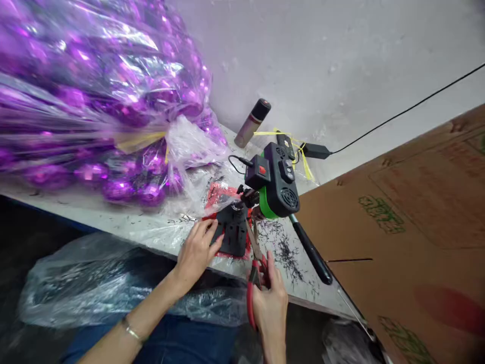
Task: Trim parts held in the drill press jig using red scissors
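Observation:
My right hand (272, 298) is closed round the red-and-black handles of a pair of scissors (256, 248). Its blades point away from me, along the right side of a black slotted base plate (234, 233). My left hand (197, 247) lies at the plate's left edge, fingers slightly bent and apart; I make out nothing held in it. A red sheet (222, 192) shows under and behind the plate. Above the plate stands a black device with a green edge (280, 179), and a long black lever handle (312, 253) slants down to its right.
Tied clear plastic bags of shiny purple balls (106, 111) fill the left. A capped bottle (252, 123) stands by the wall. Black scraps (288, 253) litter the white table (162, 227). A large cardboard box (409, 222) borders the right, and a plastic sheet (94, 278) hangs in front.

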Demonstrator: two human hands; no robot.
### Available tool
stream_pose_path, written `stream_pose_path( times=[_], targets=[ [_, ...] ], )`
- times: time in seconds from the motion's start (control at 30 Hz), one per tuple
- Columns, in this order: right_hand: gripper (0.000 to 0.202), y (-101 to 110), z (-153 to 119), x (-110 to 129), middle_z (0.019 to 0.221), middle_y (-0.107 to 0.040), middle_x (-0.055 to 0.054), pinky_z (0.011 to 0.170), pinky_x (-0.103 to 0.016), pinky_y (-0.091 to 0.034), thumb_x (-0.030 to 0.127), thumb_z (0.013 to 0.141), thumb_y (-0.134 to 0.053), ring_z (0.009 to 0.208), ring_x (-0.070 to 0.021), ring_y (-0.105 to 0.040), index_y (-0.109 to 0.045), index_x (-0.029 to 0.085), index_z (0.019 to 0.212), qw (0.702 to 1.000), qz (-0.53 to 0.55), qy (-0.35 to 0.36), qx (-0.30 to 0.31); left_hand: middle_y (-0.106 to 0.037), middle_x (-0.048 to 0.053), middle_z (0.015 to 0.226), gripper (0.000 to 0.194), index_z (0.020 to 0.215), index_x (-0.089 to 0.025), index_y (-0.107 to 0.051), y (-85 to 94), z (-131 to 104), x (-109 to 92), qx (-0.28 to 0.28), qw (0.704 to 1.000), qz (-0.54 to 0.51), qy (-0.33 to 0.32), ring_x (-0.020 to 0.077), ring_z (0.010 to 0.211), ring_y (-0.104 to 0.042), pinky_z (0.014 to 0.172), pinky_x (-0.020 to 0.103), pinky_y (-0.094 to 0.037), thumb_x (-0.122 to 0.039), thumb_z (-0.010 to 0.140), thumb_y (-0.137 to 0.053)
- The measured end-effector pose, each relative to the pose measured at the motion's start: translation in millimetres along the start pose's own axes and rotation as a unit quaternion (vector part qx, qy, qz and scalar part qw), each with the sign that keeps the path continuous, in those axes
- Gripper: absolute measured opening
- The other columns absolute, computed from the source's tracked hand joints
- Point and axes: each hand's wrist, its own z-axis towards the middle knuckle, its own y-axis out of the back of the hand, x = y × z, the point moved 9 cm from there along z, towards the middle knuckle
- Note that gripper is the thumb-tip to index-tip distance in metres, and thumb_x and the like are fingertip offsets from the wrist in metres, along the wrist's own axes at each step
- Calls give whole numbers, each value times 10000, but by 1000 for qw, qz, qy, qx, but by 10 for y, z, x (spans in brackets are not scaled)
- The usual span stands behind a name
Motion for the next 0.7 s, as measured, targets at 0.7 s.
stream_pose_path(
  times=[0.7],
  targets=[
    [755, -87, 258, 3, 1266, -658, -142, 993, -415, -508, 330, 618, -709, 1165, -314, -632, -590, 83, 1322, 986, 118, -48, 105, -634, 139, 1069, 300, 1183, -83, -583, 19, 16, -11, 6, 1000, -18, 5, 261, 1011, -592, 879, 422, -557, -251, 939, -534]
  ],
)
